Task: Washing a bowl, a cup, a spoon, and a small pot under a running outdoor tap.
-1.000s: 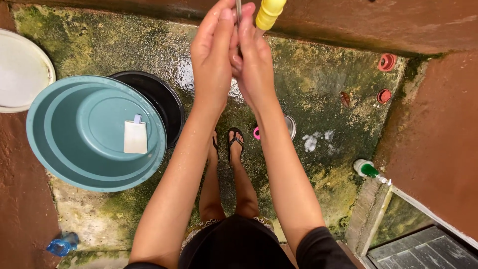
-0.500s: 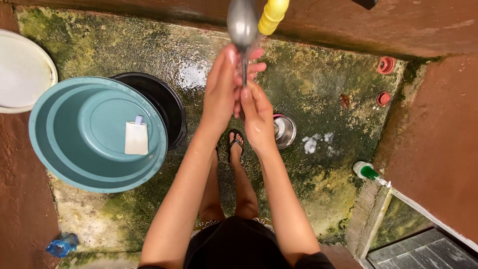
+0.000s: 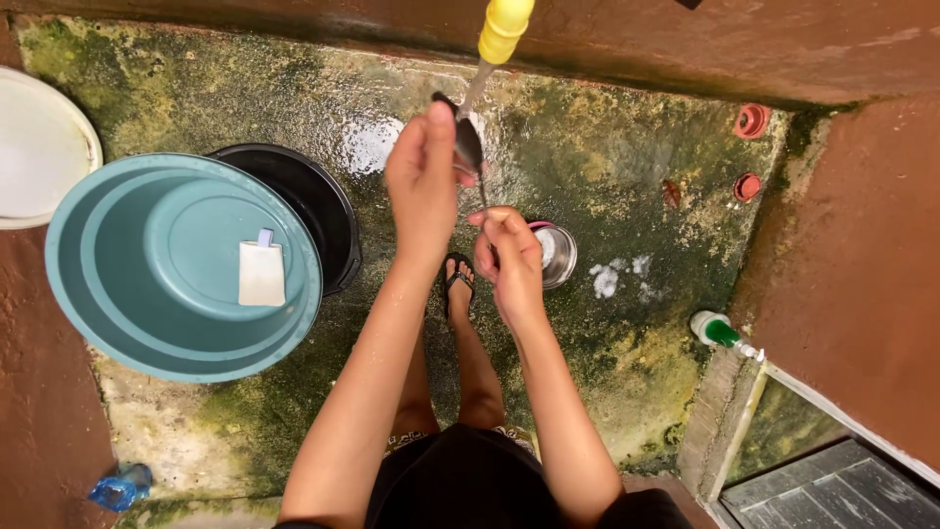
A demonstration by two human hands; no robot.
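Note:
My left hand (image 3: 423, 176) is raised under a yellow tap (image 3: 503, 27), fingers pinched around the bowl of a metal spoon (image 3: 468, 147). Water runs from the tap down onto the spoon. My right hand (image 3: 509, 257) sits lower and grips the spoon's thin handle end. Both hands hover over a wet, mossy concrete floor (image 3: 587, 157). Directly below the hands, a small steel cup (image 3: 554, 253) stands on the floor beside my sandalled foot (image 3: 457, 284).
A large teal basin (image 3: 117, 284) holding a white sachet (image 3: 261, 272) rests at left, overlapping a black bucket (image 3: 318, 206). A white lid (image 3: 34, 147) lies far left. Soap foam (image 3: 612, 276), a green-capped bottle (image 3: 720, 331) and two red drain caps (image 3: 750, 121) lie at right.
The hands have drawn apart: my right hand dropped lower along the handle while my left hand stays high on the spoon's bowl. The view shifted slightly, showing the steel cup more fully.

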